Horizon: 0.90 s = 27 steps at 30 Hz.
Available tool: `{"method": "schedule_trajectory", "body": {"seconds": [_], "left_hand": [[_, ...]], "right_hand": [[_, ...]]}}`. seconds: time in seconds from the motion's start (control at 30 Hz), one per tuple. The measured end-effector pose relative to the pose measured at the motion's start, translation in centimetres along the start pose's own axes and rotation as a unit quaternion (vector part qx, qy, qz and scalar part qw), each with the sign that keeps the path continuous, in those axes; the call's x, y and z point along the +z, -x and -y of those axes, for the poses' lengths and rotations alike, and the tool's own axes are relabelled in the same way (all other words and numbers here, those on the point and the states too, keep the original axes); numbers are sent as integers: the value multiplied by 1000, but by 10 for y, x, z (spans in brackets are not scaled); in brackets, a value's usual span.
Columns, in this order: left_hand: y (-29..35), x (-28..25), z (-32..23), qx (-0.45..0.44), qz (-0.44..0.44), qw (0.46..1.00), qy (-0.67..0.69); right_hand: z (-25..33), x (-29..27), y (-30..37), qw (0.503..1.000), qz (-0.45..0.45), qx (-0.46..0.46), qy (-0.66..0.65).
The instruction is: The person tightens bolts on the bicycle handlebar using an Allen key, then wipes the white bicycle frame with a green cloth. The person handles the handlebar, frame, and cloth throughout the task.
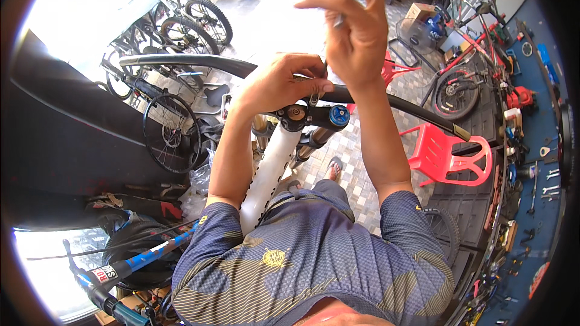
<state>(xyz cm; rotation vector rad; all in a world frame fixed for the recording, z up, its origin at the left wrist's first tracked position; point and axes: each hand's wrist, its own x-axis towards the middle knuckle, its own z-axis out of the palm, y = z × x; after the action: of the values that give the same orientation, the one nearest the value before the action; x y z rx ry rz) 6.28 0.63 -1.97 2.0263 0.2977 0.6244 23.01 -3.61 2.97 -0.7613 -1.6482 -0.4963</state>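
Note:
A white bicycle frame (270,169) stands before me with a black handlebar (181,61) across its top and a fork crown with a blue cap (339,115). My left hand (281,81) rests on the handlebar at the stem, fingers pinched on a small part there. My right hand (356,27) is raised just above it, gripping a thin metal tool (337,21) that points down toward the stem. What lies under the fingers is hidden.
A red plastic chair (450,157) stands at the right, another red chair (393,72) behind my forearm. Bicycles and wheels (172,133) crowd the left. A blue fork (121,265) lies at lower left. Tools hang on a blue wall (544,175) at right.

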Motion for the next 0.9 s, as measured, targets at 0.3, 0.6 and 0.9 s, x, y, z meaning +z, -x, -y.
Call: {"method": "schedule_trajectory", "body": {"seconds": [0.3, 0.6, 0.9], "left_hand": [[6, -5, 0, 43, 1, 997, -61], [6, -7, 4, 70, 18, 995, -76], [7, -11, 2, 58, 30, 988, -137]], "right_hand": [[17, -21, -22, 916, 205, 158, -306], [28, -8, -26, 806, 104, 430, -394], [14, 17, 8, 653, -96, 347, -666]]}}
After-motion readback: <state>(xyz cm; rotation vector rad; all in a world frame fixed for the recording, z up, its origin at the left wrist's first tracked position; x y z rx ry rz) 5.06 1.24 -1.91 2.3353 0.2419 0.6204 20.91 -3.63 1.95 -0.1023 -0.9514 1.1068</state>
